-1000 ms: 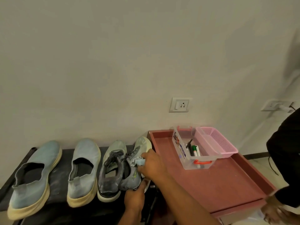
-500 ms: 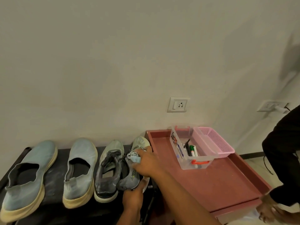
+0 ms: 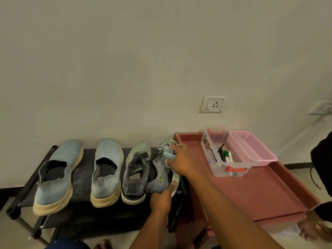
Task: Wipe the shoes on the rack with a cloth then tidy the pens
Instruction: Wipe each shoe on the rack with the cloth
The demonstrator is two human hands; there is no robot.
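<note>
Dim, flat indoor light, greenish cast, soft shadows under shoes, wide-angle bending at edges, slight softness

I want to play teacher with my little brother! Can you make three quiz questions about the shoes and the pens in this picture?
1. How many shoes sit on the black rack?
2. True or false: the right hand presses a cloth on the rightmost grey shoe.
3. Where are the pens? A) in the pink basket B) in the clear box C) on the rack

Key:
1. Four.
2. True; the left hand holds that shoe's heel.
3. B.
</note>
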